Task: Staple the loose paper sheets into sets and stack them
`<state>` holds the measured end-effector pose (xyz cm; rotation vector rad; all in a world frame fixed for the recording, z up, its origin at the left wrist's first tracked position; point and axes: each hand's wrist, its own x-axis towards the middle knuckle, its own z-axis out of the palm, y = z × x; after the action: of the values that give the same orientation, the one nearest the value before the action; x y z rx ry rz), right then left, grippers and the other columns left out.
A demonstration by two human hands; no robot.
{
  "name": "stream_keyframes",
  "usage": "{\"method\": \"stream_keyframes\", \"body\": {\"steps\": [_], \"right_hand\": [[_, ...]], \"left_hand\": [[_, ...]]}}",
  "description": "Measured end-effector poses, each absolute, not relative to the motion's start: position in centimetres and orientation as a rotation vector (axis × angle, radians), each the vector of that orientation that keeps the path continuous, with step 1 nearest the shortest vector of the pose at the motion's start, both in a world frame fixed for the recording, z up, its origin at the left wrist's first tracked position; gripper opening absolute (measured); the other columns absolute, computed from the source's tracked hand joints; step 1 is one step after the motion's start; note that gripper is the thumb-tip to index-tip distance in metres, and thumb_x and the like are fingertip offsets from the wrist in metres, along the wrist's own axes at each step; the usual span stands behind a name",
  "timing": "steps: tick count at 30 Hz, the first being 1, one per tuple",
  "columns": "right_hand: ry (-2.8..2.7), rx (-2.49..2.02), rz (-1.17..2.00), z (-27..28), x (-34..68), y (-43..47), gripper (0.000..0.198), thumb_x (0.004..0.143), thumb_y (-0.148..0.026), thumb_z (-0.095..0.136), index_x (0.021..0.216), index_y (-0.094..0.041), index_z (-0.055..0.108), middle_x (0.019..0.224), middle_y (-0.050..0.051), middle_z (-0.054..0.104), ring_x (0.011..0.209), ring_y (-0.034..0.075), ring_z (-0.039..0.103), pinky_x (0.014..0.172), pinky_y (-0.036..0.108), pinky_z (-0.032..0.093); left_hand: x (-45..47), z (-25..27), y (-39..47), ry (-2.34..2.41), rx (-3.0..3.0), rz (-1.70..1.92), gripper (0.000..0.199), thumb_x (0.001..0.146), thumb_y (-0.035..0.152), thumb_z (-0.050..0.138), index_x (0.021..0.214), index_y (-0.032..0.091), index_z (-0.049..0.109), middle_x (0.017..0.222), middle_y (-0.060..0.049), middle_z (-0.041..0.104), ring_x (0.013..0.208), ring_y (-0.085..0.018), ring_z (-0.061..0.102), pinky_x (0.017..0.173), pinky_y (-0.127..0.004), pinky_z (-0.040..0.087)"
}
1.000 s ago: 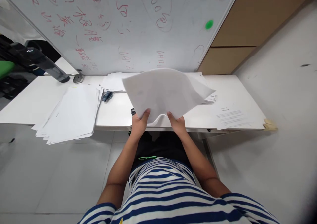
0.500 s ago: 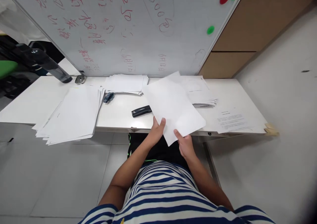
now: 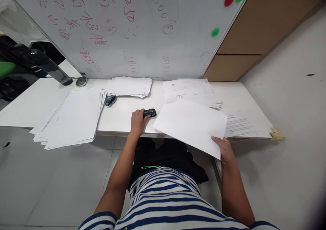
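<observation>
My left hand (image 3: pixel 138 121) is closed around the near end of a black stapler (image 3: pixel 150 113) lying on the white desk. In my right hand (image 3: pixel 224 149) is white paper (image 3: pixel 192 125), pinched at its lower right corner between thumb and fingers. The paper reaches left over the desk edge and covers the near part of a printed paper stack (image 3: pixel 189 87). Whether it is one sheet or more I cannot tell. A printed sheet (image 3: pixel 240 125) lies to its right, partly under it.
A large fanned pile of paper (image 3: pixel 76 118) overhangs the desk's front edge at left. Behind are a smaller stack (image 3: pixel 129 87), a dark blue object (image 3: pixel 110 101), a round metallic object (image 3: pixel 81 82) and a dark bottle (image 3: pixel 51 67). A whiteboard (image 3: pixel 142 43) rises along the back.
My left hand has let go of the paper and moved left onto the stapler. My right hand has moved right with the paper, which has turned and now lies lower across the desk edge.
</observation>
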<state>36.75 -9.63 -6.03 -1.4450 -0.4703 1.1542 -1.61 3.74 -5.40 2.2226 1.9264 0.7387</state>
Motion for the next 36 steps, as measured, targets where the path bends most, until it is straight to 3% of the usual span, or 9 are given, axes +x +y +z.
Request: {"method": "stream_keyframes", "body": {"steps": [6, 11, 17, 20, 25, 28, 31, 36], "right_hand": [[-0.722, -1.603, 1.402, -5.7, 37.5, -8.1, 0.039, 0.057, -0.048, 0.084, 0.086, -0.024, 0.073, 0.086, 0.010, 0.079, 0.070, 0.030, 0.073, 0.062, 0.042, 0.060], [-0.854, -1.622, 1.524, -5.0, 37.0, -6.5, 0.046, 0.059, -0.051, 0.084, 0.090, -0.019, 0.073, 0.084, 0.012, 0.079, 0.070, 0.029, 0.073, 0.060, 0.039, 0.058], [-1.303, -1.584, 1.283, -3.5, 36.2, -3.1, 0.059, 0.074, -0.055, 0.078, 0.121, -0.021, 0.068, 0.118, 0.009, 0.075, 0.109, 0.032, 0.068, 0.090, 0.044, 0.056], [-1.237, -1.505, 1.317, -3.9, 36.1, -1.2, 0.063, 0.074, -0.059, 0.077, 0.125, -0.023, 0.066, 0.119, 0.008, 0.075, 0.113, 0.032, 0.067, 0.094, 0.046, 0.055], [-0.956, -1.282, 1.520, -5.1, 37.0, 0.8, 0.063, 0.073, -0.075, 0.066, 0.114, -0.027, 0.071, 0.108, 0.007, 0.078, 0.104, 0.030, 0.072, 0.088, 0.045, 0.058], [-0.925, -1.221, 1.540, -5.2, 37.3, 1.2, 0.058, 0.072, -0.072, 0.069, 0.107, -0.025, 0.074, 0.101, 0.006, 0.079, 0.096, 0.028, 0.073, 0.086, 0.043, 0.057], [-0.929, -1.319, 1.555, -5.3, 37.1, 0.9, 0.049, 0.067, -0.065, 0.078, 0.087, -0.020, 0.074, 0.081, 0.005, 0.077, 0.075, 0.025, 0.070, 0.073, 0.039, 0.056], [-1.176, -1.501, 1.169, -5.9, 36.2, -0.5, 0.047, 0.071, -0.062, 0.073, 0.059, -0.018, 0.060, 0.059, -0.002, 0.059, 0.060, 0.015, 0.052, 0.058, 0.028, 0.041]], "left_hand": [[-1.9, -6.0, 3.4, 1.800, 2.248, 0.819, 0.035, 0.095, 0.038, 0.055, 0.125, 0.020, 0.059, 0.117, -0.014, 0.063, 0.106, -0.030, 0.053, 0.097, -0.044, 0.044], [-2.0, -6.0, 3.4, 1.750, 2.242, 0.819, 0.037, 0.094, 0.036, 0.057, 0.128, 0.021, 0.059, 0.121, -0.012, 0.063, 0.109, -0.029, 0.053, 0.099, -0.043, 0.044], [-1.7, -5.5, 3.0, 1.740, 2.247, 0.869, 0.042, 0.093, 0.041, 0.059, 0.130, 0.022, 0.060, 0.131, -0.012, 0.061, 0.122, -0.028, 0.052, 0.107, -0.041, 0.041], [-1.5, -5.2, 2.7, 1.774, 2.238, 0.896, 0.046, 0.092, 0.046, 0.060, 0.131, 0.021, 0.059, 0.135, -0.012, 0.060, 0.127, -0.028, 0.051, 0.109, -0.041, 0.040], [-1.4, -4.6, 2.3, 1.827, 2.199, 0.942, 0.042, 0.096, 0.046, 0.050, 0.128, 0.021, 0.060, 0.132, -0.012, 0.063, 0.128, -0.027, 0.054, 0.112, -0.043, 0.038], [-0.7, -3.4, 2.4, 1.934, 2.247, 0.963, 0.033, 0.097, 0.044, 0.049, 0.117, 0.024, 0.066, 0.130, -0.011, 0.066, 0.134, -0.029, 0.050, 0.121, -0.049, 0.021], [0.8, -1.5, 3.4, 1.945, 2.321, 0.962, 0.031, 0.097, 0.043, 0.049, 0.115, 0.026, 0.067, 0.133, -0.010, 0.064, 0.140, -0.029, 0.043, 0.124, -0.050, 0.009], [3.1, -0.2, 7.1, 1.951, 2.305, 0.800, 0.040, 0.098, 0.047, 0.044, 0.125, 0.024, 0.063, 0.143, -0.012, 0.056, 0.147, -0.032, 0.031, 0.123, -0.057, 0.002]]}}
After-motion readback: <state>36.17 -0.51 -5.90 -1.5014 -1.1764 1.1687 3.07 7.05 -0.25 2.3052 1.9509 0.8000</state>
